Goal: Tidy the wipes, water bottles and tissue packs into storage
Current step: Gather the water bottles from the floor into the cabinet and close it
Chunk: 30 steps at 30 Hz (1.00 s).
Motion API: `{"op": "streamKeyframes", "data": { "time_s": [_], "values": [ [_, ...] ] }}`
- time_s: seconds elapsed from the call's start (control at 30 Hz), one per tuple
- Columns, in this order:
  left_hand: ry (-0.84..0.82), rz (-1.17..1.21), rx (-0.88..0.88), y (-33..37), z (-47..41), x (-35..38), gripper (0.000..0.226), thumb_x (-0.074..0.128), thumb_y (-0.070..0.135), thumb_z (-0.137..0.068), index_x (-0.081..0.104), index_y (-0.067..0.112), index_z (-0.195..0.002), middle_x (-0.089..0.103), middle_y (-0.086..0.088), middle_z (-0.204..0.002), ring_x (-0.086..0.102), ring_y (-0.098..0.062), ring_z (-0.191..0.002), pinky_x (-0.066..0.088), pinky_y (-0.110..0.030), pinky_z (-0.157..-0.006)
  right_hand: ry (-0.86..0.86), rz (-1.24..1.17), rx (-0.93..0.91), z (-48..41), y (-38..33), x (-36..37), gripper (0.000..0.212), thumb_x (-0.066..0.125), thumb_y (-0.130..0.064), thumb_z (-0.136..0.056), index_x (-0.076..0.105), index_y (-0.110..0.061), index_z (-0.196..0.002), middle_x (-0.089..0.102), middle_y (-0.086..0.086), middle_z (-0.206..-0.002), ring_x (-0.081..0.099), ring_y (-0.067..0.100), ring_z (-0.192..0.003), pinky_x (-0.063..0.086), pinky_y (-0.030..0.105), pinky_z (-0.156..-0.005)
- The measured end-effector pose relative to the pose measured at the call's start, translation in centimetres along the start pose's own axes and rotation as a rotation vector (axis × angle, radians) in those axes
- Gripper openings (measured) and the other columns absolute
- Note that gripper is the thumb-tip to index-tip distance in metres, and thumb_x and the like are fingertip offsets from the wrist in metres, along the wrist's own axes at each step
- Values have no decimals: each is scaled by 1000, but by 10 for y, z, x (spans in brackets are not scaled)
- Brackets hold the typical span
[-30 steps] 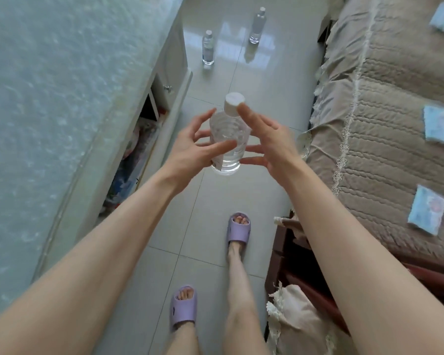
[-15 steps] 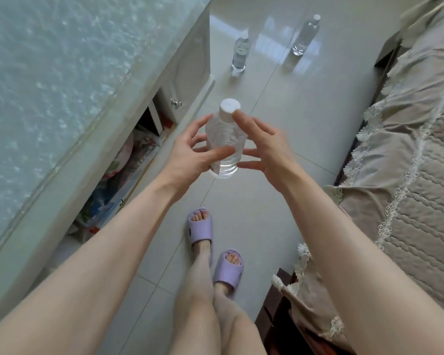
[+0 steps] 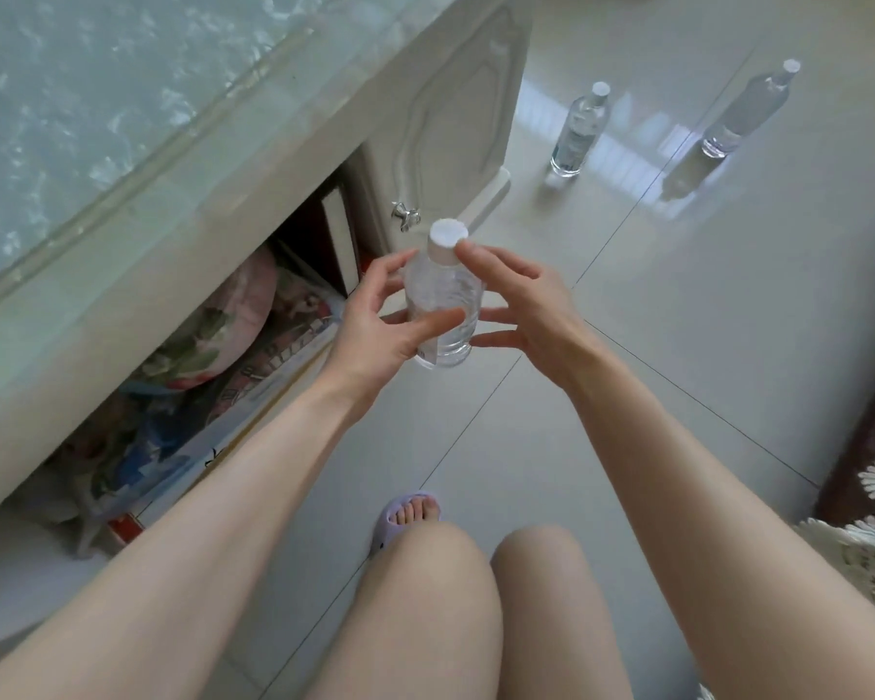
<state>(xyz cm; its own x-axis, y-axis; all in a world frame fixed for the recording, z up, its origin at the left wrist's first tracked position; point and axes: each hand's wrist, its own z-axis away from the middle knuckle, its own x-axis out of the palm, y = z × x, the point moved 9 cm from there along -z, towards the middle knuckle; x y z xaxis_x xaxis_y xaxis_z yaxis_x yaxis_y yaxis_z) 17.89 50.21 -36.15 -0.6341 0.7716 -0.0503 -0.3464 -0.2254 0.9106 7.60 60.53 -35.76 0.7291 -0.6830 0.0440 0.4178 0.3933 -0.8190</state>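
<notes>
Crouching since the earlier frame, we now show our knees at lower centre. Glass-topped desk, upper left; its open compartment holds colourful clutter. Upper right, near bottle and far bottle stand upright on the floor. Centre: water bottle, left grip curled round it, right grip spread, fingertips touching cap and side.

The bottle has come lower and nearer the open cabinet (bent knees now in view).
</notes>
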Motion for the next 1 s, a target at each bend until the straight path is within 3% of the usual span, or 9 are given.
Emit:
{"op": "streamKeyframes", "data": {
  "time_s": [0.13, 0.27, 0.5, 0.63, 0.77, 0.9, 1.0],
  "values": [
    [1, 54, 45, -32, -22, -9, 66, 87, 20, -66, 53, 32, -120, 64, 8, -127, 66, -16, -110, 53, -54, -92, -47, 60, -52, -32, 18, 10, 40, 70, -52, -78, 70, -29, -112, 73, -6, -107, 73, 22, -92, 59, 44, -85],
    [27, 46, 122, -47, -32, -18, 68, 88, 33, -58, 54, 39, -116, 63, 8, -127, 60, -19, -120, 51, -54, -95, -75, 100, -105, -51, 27, 20, 42, 71, -52, -77, 70, -29, -112, 73, -4, -107, 72, 23, -92, 60, 43, -82],
    [148, 35, 210, -61, -44, -46, 61, 85, 13, -69, 53, 35, -116, 65, 3, -125, 61, -18, -118, 51, -55, -96, -173, 128, -175, -76, 34, 45, 26, 69, -54, -78, 70, -37, -98, 72, -6, -109, 71, 23, -97, 59, 43, -83],
    [197, 35, 230, -66, -42, -60, 61, 87, 22, -61, 55, 39, -110, 67, 6, -121, 61, -17, -116, 50, -58, -94, -126, 85, -156, -93, 42, 41, 39, 67, -59, -79, 66, -31, -106, 66, 6, -115, 68, 30, -101, 60, 45, -82],
    [227, 68, 237, -72, -35, -69, 53, 81, 7, -73, 54, 35, -109, 67, 8, -112, 63, -16, -104, 53, -61, -85, -13, 1, -182, -104, 42, 31, 57, 72, -48, -81, 56, -16, -126, 63, 10, -115, 69, 29, -97, 61, 43, -78],
    [229, 111, 228, -70, -29, -77, 54, 78, 5, -75, 53, 28, -117, 67, 14, -106, 64, 1, -92, 57, -49, -80, 37, -61, -251, -112, 33, 32, 56, 74, -33, -83, 50, -15, -131, 64, 11, -113, 70, 28, -95, 61, 38, -77],
    [210, 120, 229, -66, -28, -79, 55, 77, 5, -76, 52, 27, -119, 67, 17, -104, 64, 0, -95, 59, -41, -77, 58, -94, -322, -121, 22, 36, 50, 75, -28, -83, 53, -16, -125, 67, 8, -106, 71, 26, -92, 60, 37, -79]
  ]
}}
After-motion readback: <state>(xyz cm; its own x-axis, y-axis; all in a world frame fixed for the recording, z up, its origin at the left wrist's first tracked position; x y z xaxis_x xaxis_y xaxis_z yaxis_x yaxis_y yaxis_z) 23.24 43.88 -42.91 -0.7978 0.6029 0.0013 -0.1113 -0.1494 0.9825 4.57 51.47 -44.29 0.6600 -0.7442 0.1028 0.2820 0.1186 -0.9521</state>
